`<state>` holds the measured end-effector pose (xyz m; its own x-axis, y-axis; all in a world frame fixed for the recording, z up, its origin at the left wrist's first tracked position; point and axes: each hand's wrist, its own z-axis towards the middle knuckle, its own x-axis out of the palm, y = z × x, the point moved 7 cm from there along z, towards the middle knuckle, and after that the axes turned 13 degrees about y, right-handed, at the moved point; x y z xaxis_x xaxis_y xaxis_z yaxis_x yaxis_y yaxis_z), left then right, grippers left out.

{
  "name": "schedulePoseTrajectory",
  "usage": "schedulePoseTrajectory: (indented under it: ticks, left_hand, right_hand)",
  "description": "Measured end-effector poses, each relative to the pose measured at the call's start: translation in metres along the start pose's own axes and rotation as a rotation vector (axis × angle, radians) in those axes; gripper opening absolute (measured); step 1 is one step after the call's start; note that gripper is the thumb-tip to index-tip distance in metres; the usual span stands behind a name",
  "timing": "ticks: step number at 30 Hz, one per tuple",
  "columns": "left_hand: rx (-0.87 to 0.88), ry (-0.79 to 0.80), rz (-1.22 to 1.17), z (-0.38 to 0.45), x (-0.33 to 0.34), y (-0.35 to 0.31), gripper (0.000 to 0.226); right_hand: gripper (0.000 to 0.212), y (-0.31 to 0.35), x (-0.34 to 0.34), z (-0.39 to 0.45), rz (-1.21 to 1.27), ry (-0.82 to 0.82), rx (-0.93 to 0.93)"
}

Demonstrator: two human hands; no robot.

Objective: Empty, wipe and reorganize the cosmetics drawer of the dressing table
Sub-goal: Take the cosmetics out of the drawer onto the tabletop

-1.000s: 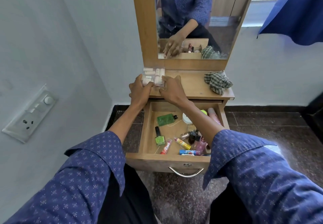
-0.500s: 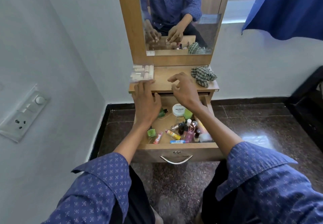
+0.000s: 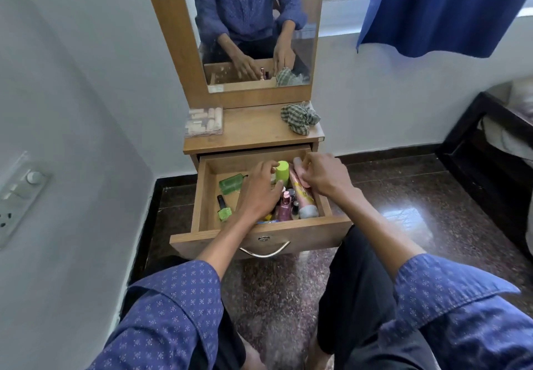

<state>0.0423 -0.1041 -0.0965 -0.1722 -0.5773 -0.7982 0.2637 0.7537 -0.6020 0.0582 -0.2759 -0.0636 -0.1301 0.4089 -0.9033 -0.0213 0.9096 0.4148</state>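
Both hands are down in the open drawer now, a clear switch from a second ago, when they were up on the dressing table top setting down the clear box of small tubes. That box sits alone at the back left corner of the top, with the checked cloth bunched at the back right, untouched. The left hand curls its fingers around the lime-green bottle standing near the back of the drawer, closing on it though not clearly lifting it. The right hand pinches the upper end of the long pink tube lying along the right wall. So the first item is out and the emptying moves on to the next two. Plenty remains inside: a green flat bottle, a green nail polish and a cluster of small bottles towards the front, so wiping looks a good way off.
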Motion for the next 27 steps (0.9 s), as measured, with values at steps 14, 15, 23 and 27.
schedulePoseTrajectory:
  ticks: [14,15,23,27]
  left_hand:
    - [-0.018,-0.019,0.058,-0.013,0.001,-0.009,0.011]
    - [-0.019,-0.017,0.053,-0.015,0.001,-0.008,0.013]
    - [-0.010,0.003,0.049,-0.023,0.007,-0.003,0.023]
    - [-0.025,-0.006,0.044,-0.023,0.008,-0.002,0.025]
  right_hand:
    - [0.054,0.031,0.026,-0.033,-0.374,0.057,0.086]
    - [0.056,0.034,0.026,-0.034,-0.362,0.071,0.087]
    - [0.045,0.040,0.027,-0.036,-0.344,0.039,0.116]
    - [0.063,0.031,0.031,-0.032,-0.242,0.042,0.162]
